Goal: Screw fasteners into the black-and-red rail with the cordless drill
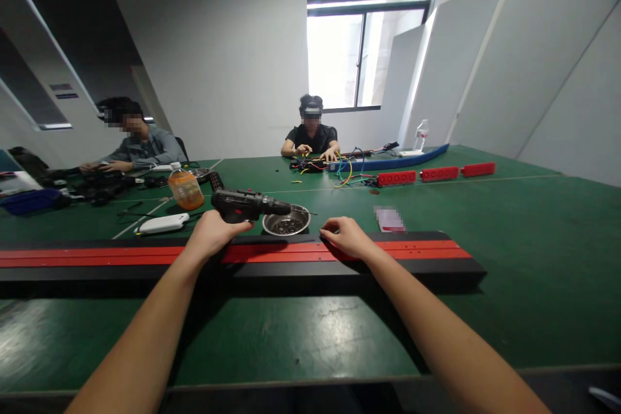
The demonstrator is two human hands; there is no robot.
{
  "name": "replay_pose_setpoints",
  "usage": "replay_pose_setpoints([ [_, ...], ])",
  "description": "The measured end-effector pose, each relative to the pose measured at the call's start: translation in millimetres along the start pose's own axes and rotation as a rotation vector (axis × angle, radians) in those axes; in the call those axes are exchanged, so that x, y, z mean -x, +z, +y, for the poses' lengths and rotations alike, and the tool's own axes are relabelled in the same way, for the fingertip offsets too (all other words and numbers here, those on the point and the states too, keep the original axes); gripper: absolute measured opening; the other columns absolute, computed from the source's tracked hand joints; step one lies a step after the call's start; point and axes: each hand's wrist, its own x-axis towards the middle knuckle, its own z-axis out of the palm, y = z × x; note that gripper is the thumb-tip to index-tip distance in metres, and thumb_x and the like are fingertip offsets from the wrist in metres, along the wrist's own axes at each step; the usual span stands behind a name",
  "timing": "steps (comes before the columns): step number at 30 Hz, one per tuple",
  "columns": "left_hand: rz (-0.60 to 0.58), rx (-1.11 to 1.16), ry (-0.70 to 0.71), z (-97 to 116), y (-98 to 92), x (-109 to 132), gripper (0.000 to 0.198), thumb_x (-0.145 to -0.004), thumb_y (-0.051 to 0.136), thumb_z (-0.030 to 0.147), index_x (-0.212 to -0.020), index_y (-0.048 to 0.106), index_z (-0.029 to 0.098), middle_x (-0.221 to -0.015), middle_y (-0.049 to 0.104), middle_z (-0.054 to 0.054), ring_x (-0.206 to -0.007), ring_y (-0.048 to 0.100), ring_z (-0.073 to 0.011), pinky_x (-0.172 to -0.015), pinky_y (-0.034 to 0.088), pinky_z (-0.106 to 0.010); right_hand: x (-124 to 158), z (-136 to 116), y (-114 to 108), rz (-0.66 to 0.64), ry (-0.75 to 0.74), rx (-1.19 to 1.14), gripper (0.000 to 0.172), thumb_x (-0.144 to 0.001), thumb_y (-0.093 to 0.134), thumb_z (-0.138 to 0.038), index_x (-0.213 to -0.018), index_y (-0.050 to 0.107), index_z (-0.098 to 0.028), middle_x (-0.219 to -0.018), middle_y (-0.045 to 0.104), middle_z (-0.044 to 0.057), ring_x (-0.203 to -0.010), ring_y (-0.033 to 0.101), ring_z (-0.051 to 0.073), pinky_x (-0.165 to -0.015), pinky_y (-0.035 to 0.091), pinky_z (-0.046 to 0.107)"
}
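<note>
My left hand (213,233) is wrapped round the handle of a black power drill (242,205), whose bit points right above a metal bowl (287,229) of small dark screws. Fingers pinched together, my right hand (345,235) is just above a long black bar with a red strip (272,252); whatever it holds is too small to make out. The bar lies across the table in front of me, with small holes along its red strip.
An orange drink bottle (185,187) and a white power bank (163,224) are at the left. Beyond lie a blue strip (402,161), coloured wires and red blocks (439,173). A pink-white packet (389,219) sits right. Two people work across the green table (533,239).
</note>
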Motion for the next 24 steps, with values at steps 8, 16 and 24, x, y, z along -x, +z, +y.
replay_pose_setpoints([
  [8, -0.244, 0.507, -0.275, -9.2, 3.3, 5.5, 0.046, -0.059, 0.087, 0.051, -0.072, 0.062, 0.015, -0.063, 0.062, -0.001, -0.051, 0.056, -0.0138, -0.048, 0.045, -0.024, -0.1, -1.0, -0.6, -0.004, -0.024, -0.001, 0.021, -0.089, 0.060, -0.033, -0.087, 0.076, -0.019, -0.088, 0.077, 0.007, -0.079, 0.068, 0.019, -0.073, 0.045, 0.027],
  [16, 0.238, 0.558, 0.093, -15.3, 22.9, 4.4, 0.034, -0.062, 0.085, 0.039, -0.069, 0.061, 0.017, -0.056, 0.058, 0.002, -0.047, 0.052, -0.0125, -0.048, 0.043, -0.024, 0.4, -7.8, -0.4, 0.005, -0.014, 0.023, 0.024, -0.090, 0.058, -0.034, -0.085, 0.076, -0.019, -0.086, 0.077, 0.006, -0.076, 0.067, 0.018, -0.070, 0.045, 0.026],
  [24, 0.439, 0.185, 0.336, -22.4, 26.4, 3.3, 0.034, -0.067, 0.082, 0.040, -0.087, 0.072, 0.014, -0.078, 0.073, -0.006, -0.075, 0.069, -0.0229, -0.065, 0.052, -0.027, -40.0, -34.8, 16.2, 0.003, 0.031, 0.250, 0.028, -0.093, 0.056, -0.033, -0.102, 0.077, -0.018, -0.101, 0.078, 0.010, -0.087, 0.070, 0.020, -0.075, 0.046, 0.026],
])
